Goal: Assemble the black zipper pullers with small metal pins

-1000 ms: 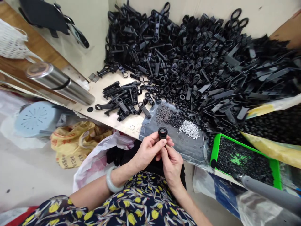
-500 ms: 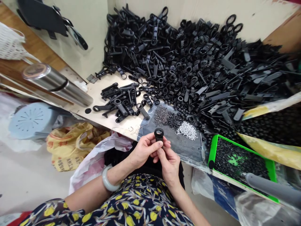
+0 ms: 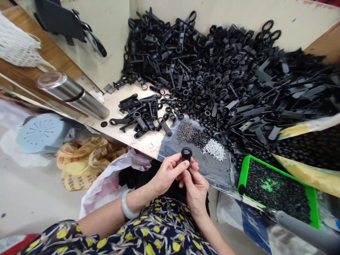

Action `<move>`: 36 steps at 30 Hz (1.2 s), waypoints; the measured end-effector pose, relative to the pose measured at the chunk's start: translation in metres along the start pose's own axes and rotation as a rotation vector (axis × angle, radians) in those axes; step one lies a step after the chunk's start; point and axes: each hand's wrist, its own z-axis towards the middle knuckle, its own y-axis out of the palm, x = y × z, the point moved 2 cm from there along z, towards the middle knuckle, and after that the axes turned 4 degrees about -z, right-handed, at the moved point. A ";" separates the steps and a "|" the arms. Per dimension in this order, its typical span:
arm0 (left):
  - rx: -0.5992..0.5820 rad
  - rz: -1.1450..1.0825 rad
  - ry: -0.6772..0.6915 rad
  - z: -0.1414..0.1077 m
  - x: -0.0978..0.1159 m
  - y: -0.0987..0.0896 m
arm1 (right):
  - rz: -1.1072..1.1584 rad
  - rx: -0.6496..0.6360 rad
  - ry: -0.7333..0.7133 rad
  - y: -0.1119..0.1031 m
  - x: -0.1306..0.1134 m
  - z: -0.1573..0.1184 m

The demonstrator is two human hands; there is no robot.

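We have one black ring piece (image 3: 186,156) up in front of us, just past the near edge of the table (image 3: 148,144) and in front of the gray mat (image 3: 209,172). Its round end points up and away from us.

Our left hand (image 3: 166,173) is nearly closed, with the thumb and fingers pinching the piece just under the ring. Our right hand (image 3: 197,189) is curled in too, with its thumb and fingers at the lower end. The fingers hide that end, so we cannot tell if a second small part is tucked in there.

To do this well, we think the left hand should be the steady one. We should pinch firmly but not squash, and keep our thumb off the ring so we can see into it. The right hand can do the small, gentle moves. If something feels stuck, it is better to turn it a little than to push hard. Holding our wrists low and close to our tummy should help stop shaking.

We should also keep our elbows away from the silver pins (image 3: 214,150) and the brown bits (image 3: 186,132). They lie loose on the mat, and a bump could mix them up.
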 end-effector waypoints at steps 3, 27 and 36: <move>0.041 0.002 -0.007 -0.001 0.000 -0.002 | 0.006 0.005 0.007 0.002 0.003 -0.002; 0.069 0.040 0.154 -0.003 0.016 0.007 | -0.608 0.046 -0.480 -0.037 -0.047 0.004; -0.061 0.519 0.085 -0.002 0.025 0.007 | 0.039 -0.261 0.084 -0.026 -0.038 0.039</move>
